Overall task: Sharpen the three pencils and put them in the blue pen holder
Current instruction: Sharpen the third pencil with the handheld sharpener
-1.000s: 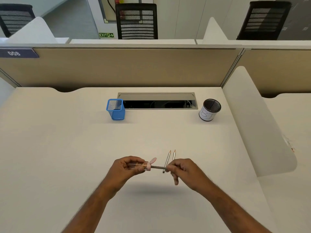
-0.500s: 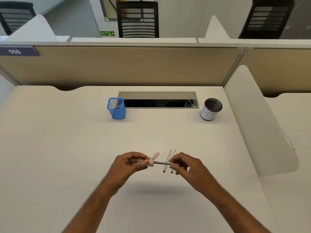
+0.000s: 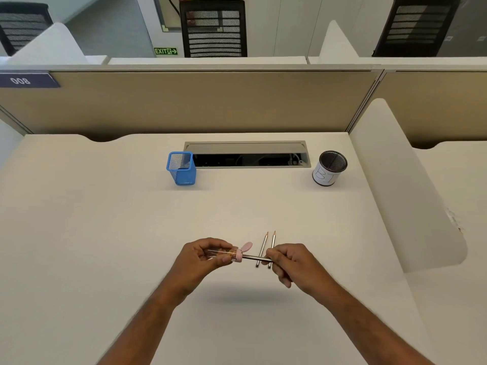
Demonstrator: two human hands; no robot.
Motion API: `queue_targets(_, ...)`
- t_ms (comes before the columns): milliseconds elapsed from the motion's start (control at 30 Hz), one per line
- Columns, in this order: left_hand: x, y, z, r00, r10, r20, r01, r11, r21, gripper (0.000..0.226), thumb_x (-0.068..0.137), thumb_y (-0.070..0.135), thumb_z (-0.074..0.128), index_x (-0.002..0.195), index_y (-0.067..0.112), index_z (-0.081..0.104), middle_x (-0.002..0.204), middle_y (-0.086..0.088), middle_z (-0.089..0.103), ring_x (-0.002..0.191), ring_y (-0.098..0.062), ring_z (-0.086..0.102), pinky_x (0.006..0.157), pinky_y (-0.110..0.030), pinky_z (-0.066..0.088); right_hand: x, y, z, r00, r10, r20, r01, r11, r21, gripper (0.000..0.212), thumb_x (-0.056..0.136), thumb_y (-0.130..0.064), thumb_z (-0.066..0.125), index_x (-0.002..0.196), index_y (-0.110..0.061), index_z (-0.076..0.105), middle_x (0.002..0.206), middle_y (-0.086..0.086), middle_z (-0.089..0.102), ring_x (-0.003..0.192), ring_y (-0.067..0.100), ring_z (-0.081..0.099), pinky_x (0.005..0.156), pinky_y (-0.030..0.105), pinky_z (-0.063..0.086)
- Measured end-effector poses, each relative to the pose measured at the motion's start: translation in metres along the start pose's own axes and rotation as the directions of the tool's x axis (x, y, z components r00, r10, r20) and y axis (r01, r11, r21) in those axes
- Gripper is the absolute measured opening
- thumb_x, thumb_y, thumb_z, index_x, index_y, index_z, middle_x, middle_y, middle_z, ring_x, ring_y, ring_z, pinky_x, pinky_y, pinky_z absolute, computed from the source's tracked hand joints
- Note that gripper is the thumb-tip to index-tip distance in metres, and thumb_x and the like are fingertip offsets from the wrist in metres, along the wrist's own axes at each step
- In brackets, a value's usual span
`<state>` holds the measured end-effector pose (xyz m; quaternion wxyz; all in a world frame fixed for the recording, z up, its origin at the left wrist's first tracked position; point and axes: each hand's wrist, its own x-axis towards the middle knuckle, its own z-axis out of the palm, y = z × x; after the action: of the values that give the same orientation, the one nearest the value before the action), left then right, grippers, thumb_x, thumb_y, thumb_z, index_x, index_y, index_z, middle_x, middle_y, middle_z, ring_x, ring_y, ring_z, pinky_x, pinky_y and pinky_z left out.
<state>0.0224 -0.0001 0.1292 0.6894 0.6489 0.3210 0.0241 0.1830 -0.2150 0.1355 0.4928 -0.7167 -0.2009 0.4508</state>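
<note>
My left hand (image 3: 204,256) grips a clear-bodied sharpener (image 3: 235,254) with a pink cap, its open lid sticking up. A grey pencil (image 3: 254,257) runs level from the sharpener's mouth into my right hand (image 3: 291,262), which pinches its other end. Both hands hover above the desk. Two more pencils (image 3: 266,248) lie side by side on the desk just beyond, tips pointing away from me. The blue mesh pen holder (image 3: 181,168) stands upright at the back, left of centre.
A black mesh cup with a white label (image 3: 329,168) stands at the back right. An open cable tray (image 3: 247,155) is set into the desk between the two holders. A white divider panel (image 3: 400,191) bounds the desk's right side; a beige partition runs along the back.
My right hand has shifted slightly along the pencil and turned it in the sharpener. The left hand and the two lying pencils stay where they were.
</note>
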Motion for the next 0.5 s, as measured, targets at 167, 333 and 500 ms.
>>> queue_targets(167, -0.0002, -0.0022, -0.0015, 1.000, 0.003, -0.022, -0.004, 0.999, -0.038, 0.023, 0.088, 0.006, 0.086, 0.111, 0.009, 0.082, 0.112, -0.010, 0.086, 0.112, -0.031, 0.080, 0.110, -0.051, 0.059, -0.0065, 0.0021, -0.0024, 0.995, -0.103, 0.000, 0.101, 0.976, -0.193, 0.018, 0.107, -0.041, 0.056, 0.119, -0.033, 0.067, 0.088, -0.003, 0.074, 0.068, 0.012, 0.066, 0.074, 0.025, 0.052)
queue_targets(333, -0.0012, -0.0024, -0.0021, 0.999, -0.001, -0.035, -0.001, 0.997, -0.073, 0.023, 0.089, 0.002, 0.083, 0.112, 0.004, 0.080, 0.111, -0.014, 0.085, 0.111, -0.032, 0.081, 0.109, -0.051, 0.059, -0.0090, 0.0033, -0.0057, 0.967, -0.249, -0.054, 0.216, 0.914, -0.344, 0.017, 0.098, -0.030, 0.075, 0.108, -0.042, 0.069, 0.096, -0.020, 0.073, 0.085, 0.011, 0.065, 0.074, 0.027, 0.048)
queue_targets(500, -0.0032, -0.0005, -0.0007, 0.999, 0.016, -0.033, -0.020, 0.995, -0.099, 0.037, 0.079, 0.018, 0.089, 0.112, 0.005, 0.080, 0.111, -0.014, 0.085, 0.111, -0.034, 0.080, 0.109, -0.052, 0.059, -0.0070, 0.0061, -0.0035, 0.956, -0.281, -0.083, 0.244, 0.921, -0.304, 0.013, 0.100, -0.021, 0.073, 0.101, -0.034, 0.076, 0.087, -0.014, 0.076, 0.082, 0.013, 0.072, 0.077, 0.034, 0.057)
